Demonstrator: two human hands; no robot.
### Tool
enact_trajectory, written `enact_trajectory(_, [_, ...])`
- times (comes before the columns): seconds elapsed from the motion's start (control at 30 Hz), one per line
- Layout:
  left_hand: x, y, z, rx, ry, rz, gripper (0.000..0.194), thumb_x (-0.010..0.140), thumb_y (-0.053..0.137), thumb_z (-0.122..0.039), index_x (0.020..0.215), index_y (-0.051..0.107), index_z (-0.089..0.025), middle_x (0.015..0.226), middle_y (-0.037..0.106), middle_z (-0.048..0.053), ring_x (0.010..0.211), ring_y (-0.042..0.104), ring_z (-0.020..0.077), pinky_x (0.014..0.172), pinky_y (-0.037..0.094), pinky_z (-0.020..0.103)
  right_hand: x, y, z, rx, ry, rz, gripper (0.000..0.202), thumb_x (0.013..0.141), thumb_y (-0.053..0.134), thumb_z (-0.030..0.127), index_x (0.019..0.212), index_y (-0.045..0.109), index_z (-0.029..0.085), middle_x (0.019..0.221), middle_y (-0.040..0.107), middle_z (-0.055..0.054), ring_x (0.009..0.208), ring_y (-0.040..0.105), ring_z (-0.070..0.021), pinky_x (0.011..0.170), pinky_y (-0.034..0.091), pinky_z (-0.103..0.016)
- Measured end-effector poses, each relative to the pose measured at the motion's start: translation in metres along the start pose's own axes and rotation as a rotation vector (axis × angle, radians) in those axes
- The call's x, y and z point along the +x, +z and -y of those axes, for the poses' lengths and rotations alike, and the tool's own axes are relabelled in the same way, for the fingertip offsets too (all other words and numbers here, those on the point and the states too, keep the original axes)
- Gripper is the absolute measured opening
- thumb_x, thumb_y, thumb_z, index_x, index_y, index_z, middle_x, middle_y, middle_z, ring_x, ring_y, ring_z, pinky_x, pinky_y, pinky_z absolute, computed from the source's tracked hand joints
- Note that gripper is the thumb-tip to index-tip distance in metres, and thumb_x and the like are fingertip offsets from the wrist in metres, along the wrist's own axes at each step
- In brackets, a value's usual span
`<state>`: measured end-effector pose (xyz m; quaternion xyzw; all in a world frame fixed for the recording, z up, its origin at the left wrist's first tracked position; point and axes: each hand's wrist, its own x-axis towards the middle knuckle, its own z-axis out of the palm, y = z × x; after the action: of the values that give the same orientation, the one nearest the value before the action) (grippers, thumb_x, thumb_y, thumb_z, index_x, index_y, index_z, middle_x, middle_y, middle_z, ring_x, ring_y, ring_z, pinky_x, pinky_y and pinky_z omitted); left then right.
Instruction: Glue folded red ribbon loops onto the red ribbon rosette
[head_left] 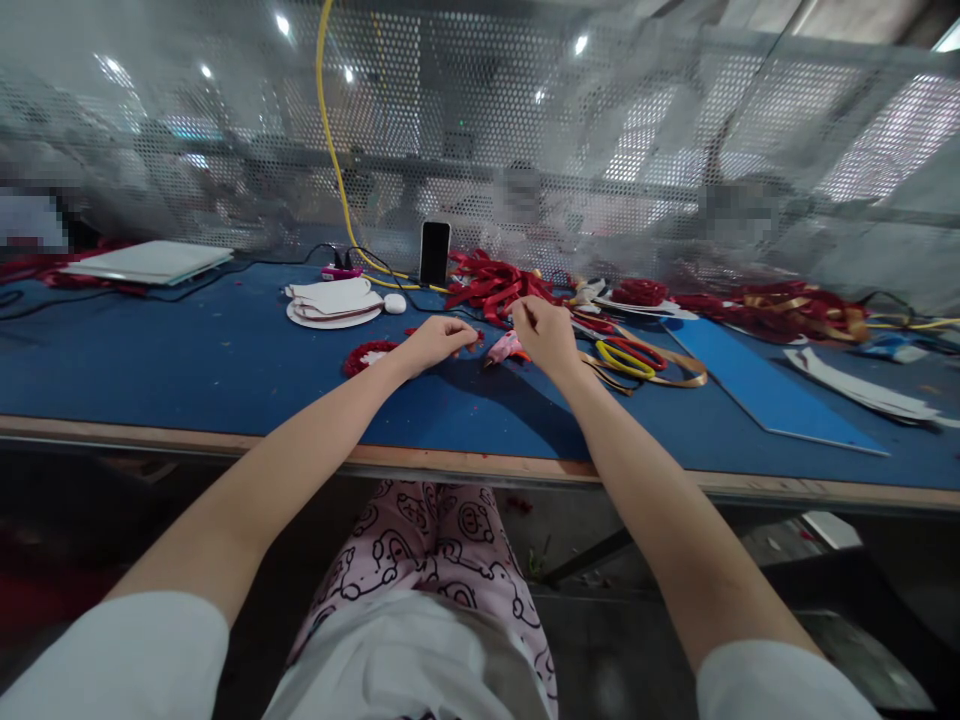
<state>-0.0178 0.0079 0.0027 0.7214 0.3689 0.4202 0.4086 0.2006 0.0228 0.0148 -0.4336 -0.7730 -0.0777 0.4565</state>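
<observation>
My left hand (439, 342) is over the blue table, its fingertips pinched on a small dark red piece (478, 343), seemingly ribbon. To its right my right hand (545, 332) is closed, fingers bent down; what it pinches, if anything, cannot be made out. Just below and left of that hand lies a pink glue gun (503, 347), partly covered by it. A white disc with a ruffled red rim (360, 357) rests beside my left wrist, which hides part of it. Behind both hands is a loose heap of red ribbon (499, 283).
Scissors with yellow and red handles (626, 359) lie right of my right hand among gold ribbon (688, 371). A phone (434, 254) stands upright at the back. White discs (334, 302) are stacked left, a blue board (757, 385) lies right. A yellow cable (334, 150) hangs behind.
</observation>
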Motion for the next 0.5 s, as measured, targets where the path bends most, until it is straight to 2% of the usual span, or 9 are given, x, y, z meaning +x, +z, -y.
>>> enact_trajectory(0.17, [-0.001,0.001,-0.001,0.020,-0.013,0.032,0.028,0.085,0.064,-0.041,0.079,0.068,-0.013,0.077,0.068,0.004,0.060,0.049,0.0097,0.063,0.040,0.026,-0.001,-0.003,0.003,0.076,0.019,0.025,0.031,0.096,0.047,0.035,0.082,0.070,0.017,0.067,0.065,-0.006,0.060,0.054,-0.0164,0.062,0.038,-0.030])
enact_trajectory(0.27, [-0.001,0.000,0.000,0.053,0.013,0.031,0.024,0.088,0.060,-0.037,0.081,0.066,-0.014,0.075,0.065,0.002,0.060,0.049,0.0098,0.063,0.038,0.026,-0.003,-0.005,0.010,0.303,0.000,0.182,0.032,0.093,0.056,0.042,0.098,0.073,0.016,0.072,0.068,-0.004,0.060,0.056,-0.0152,0.058,0.040,-0.028])
enact_trajectory(0.37, [-0.001,-0.002,0.001,0.091,0.023,0.021,0.019,0.088,0.058,-0.030,0.085,0.067,-0.014,0.068,0.060,-0.001,0.060,0.048,0.0105,0.062,0.036,0.025,-0.003,-0.005,0.016,0.449,-0.084,0.350,0.038,0.085,0.068,0.043,0.111,0.074,0.017,0.088,0.075,-0.006,0.070,0.063,-0.0164,0.061,0.046,-0.027])
enact_trajectory(0.43, [-0.002,-0.002,0.000,0.094,0.022,0.024,0.020,0.089,0.058,-0.031,0.085,0.067,-0.014,0.064,0.056,-0.002,0.060,0.048,0.0110,0.062,0.036,0.025,-0.003,-0.004,0.017,0.449,-0.115,0.376,0.033,0.084,0.069,0.040,0.107,0.077,0.018,0.090,0.076,-0.007,0.072,0.064,-0.0166,0.063,0.047,-0.028])
enact_trajectory(0.5, [-0.002,-0.001,-0.001,0.084,0.020,0.031,0.022,0.089,0.060,-0.034,0.084,0.067,-0.014,0.064,0.056,-0.002,0.060,0.048,0.0108,0.063,0.037,0.026,-0.003,-0.003,0.016,0.439,-0.095,0.369,0.027,0.085,0.067,0.038,0.099,0.079,0.018,0.082,0.076,-0.006,0.068,0.064,-0.0161,0.062,0.047,-0.028])
